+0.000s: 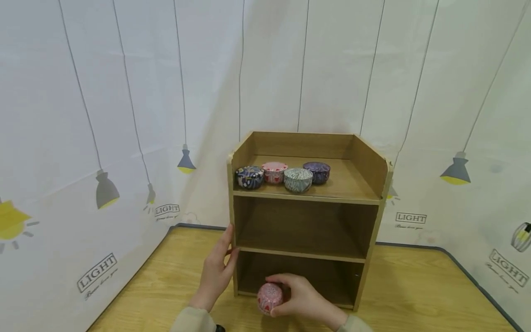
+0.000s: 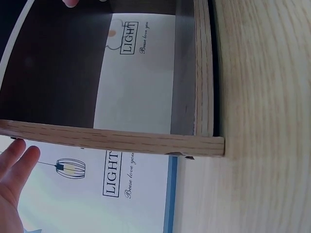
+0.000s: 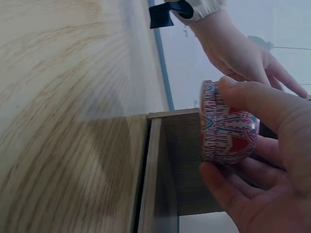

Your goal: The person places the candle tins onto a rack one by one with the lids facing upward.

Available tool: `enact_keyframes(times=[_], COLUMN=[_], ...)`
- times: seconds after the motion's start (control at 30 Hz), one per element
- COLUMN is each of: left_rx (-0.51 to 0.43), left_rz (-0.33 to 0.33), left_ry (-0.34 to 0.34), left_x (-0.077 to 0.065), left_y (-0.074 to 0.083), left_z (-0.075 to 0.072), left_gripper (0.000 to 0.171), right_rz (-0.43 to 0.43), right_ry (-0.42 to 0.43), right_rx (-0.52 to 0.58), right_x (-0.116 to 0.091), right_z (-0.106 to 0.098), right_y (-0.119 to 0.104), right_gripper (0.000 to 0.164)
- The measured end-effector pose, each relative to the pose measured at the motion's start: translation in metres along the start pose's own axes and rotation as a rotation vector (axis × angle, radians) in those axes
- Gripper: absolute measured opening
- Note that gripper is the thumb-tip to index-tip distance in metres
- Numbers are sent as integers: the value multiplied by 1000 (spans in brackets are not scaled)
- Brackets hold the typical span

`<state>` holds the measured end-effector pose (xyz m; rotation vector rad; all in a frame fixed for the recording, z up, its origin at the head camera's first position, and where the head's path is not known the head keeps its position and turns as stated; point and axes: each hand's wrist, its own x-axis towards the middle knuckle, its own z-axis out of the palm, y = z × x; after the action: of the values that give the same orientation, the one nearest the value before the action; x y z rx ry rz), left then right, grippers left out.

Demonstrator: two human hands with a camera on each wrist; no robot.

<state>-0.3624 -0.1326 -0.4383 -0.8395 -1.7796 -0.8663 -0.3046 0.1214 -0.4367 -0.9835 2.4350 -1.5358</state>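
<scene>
Between thumb and fingers, my right hand point(image 1: 304, 297) point(image 3: 277, 170) grips a small round pink tin point(image 1: 269, 297) point(image 3: 228, 124) with red hearts. In the head view this tin is before the opening of the lowest compartment of a wooden shelf point(image 1: 307, 198) point(image 2: 121, 140). The right wrist view shows the tin turned on its side in that camera's picture. My left hand point(image 1: 215, 269) point(image 2: 12, 179) rests against the shelf's left side panel, its fingers fairly straight.
On the shelf's top level stand a dark blue patterned tin point(image 1: 249, 178), a pink tin point(image 1: 274, 173), a pale green tin point(image 1: 298, 180) and a purple tin point(image 1: 317, 172). The shelf stands on a wood-grain table point(image 1: 415, 281). A lamp-printed backdrop point(image 1: 332, 69) surrounds it.
</scene>
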Motion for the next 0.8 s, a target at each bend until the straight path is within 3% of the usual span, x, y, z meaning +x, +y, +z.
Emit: enact_keyframes(times=[0.23,0.43,0.8], left_rx=[7,11,16], left_rz=[-14,-19,-33], left_ry=[-12,-13,-21], left_x=[1,0,1], left_y=[2,4,3], left_z=[-2,-2,-2], left_gripper=[72,72,72], right_rz=[-32,-65,-106], right_ry=[-23,-44,-37], right_rx=[-15,-9,-179], right_x=[1,1,7], right_z=[0,1,3], right_y=[1,2,-1], right_gripper=[62,65,68])
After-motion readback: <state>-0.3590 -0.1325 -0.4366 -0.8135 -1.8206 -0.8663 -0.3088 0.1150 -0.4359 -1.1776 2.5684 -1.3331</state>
